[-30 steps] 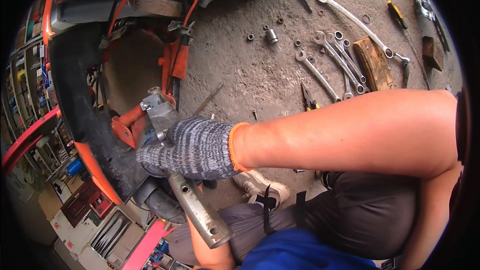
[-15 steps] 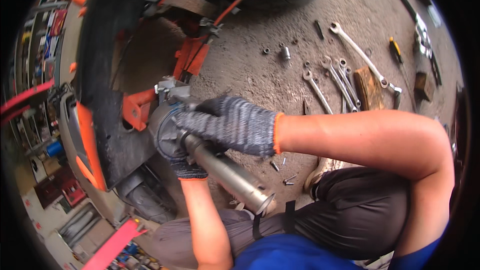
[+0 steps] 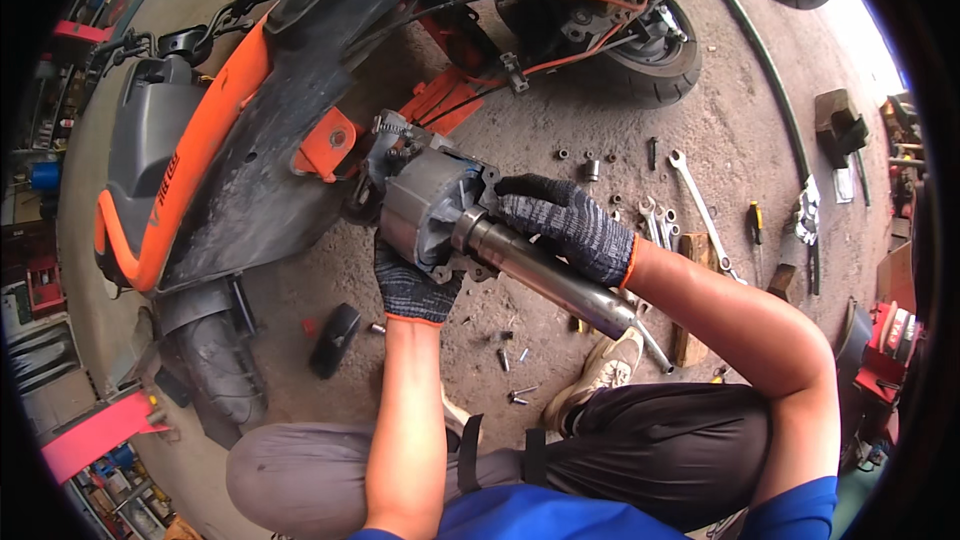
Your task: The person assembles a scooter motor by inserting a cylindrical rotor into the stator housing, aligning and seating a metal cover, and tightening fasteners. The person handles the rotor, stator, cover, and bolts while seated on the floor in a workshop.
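I see the left hand (image 3: 412, 285), gloved, cupped closed under the grey motor housing (image 3: 428, 208), while the gloved right hand (image 3: 565, 225) is wrapped shut over the near end of the metal tube (image 3: 548, 275) where it meets that housing. The housing sits against the orange scooter (image 3: 215, 155) just beyond both hands, and the tube slants back toward my right knee. On the concrete floor (image 3: 720, 70) past the right hand lie wrenches (image 3: 700, 215), with loose bolts (image 3: 515, 365) below the left forearm.
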Tool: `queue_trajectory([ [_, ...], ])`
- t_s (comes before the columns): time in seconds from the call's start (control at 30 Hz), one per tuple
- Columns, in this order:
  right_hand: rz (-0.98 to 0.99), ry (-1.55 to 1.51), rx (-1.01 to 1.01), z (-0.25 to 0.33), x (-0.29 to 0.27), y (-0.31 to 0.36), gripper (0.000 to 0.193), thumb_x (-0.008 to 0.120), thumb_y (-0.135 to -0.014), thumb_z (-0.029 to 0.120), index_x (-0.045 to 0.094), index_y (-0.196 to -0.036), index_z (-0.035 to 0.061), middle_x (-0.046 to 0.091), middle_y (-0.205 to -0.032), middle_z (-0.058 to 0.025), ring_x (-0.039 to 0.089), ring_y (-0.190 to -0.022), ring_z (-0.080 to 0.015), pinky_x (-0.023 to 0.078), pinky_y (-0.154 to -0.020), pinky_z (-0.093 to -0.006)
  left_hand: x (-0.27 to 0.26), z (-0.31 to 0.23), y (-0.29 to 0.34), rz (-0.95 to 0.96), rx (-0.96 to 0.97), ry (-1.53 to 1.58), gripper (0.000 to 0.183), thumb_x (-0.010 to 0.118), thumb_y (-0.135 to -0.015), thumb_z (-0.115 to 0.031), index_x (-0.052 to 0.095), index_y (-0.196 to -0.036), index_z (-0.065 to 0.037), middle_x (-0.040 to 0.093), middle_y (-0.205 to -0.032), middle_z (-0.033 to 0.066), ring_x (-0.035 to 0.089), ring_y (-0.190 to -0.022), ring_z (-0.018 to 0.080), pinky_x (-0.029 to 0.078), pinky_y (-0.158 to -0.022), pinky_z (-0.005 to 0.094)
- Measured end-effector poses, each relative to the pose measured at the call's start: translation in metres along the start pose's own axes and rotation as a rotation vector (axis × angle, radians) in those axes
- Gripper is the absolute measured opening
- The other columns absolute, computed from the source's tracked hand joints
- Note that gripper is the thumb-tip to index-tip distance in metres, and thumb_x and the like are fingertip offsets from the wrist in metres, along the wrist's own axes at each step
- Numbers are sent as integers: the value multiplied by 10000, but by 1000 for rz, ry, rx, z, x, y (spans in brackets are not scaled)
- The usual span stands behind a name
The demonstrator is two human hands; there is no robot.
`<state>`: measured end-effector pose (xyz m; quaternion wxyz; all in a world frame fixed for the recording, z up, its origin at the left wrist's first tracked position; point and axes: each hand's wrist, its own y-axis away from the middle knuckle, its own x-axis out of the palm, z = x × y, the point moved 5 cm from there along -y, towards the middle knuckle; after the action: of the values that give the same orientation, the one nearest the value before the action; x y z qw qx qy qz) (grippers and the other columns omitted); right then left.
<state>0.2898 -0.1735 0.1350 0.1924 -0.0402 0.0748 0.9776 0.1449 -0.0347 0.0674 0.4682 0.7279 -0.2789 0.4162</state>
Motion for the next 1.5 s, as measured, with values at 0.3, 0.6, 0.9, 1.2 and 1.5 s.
queue_trajectory([
  [0.3,119,-234,568,-11,17,28,822,810,-879,354,419,-1492,-29,693,-1224,-169,664,-1074,-189,540,-965,-338,6,3,-2,214,315,-1615,465,418,-1046,-310,512,-1416,-45,561,-1448,146,535,-1334,268,417,-1139,386],
  [0.6,174,652,567,-24,38,44,675,812,-729,441,633,-1205,-2,716,-1013,-275,701,-990,-435,560,-876,-473,-50,18,-20,235,-72,-82,491,322,-1096,-303,420,-1492,-31,497,-1507,149,483,-1378,299,360,-1184,464],
  [0.9,-22,852,536,-24,46,47,474,756,-752,371,671,-1071,29,703,-856,-266,704,-852,-442,569,-769,-498,-45,12,-3,-50,-22,153,803,419,-950,-759,490,-1520,-198,480,-1563,82,450,-1422,337,326,-1192,572],
  [1.2,-73,829,452,-33,51,52,422,773,-760,264,658,-1077,9,702,-878,-261,709,-834,-414,553,-727,-459,-49,12,-12,11,14,44,572,520,-1019,-511,536,-1471,-162,583,-1459,51,558,-1318,251,425,-1137,477],
  [1.5,-79,752,443,-12,51,56,384,788,-788,253,663,-1060,12,707,-825,-215,702,-746,-318,539,-694,-408,-39,13,-16,160,-10,301,493,510,-1033,-406,559,-1418,-104,655,-1326,60,624,-1197,234,461,-1090,435],
])
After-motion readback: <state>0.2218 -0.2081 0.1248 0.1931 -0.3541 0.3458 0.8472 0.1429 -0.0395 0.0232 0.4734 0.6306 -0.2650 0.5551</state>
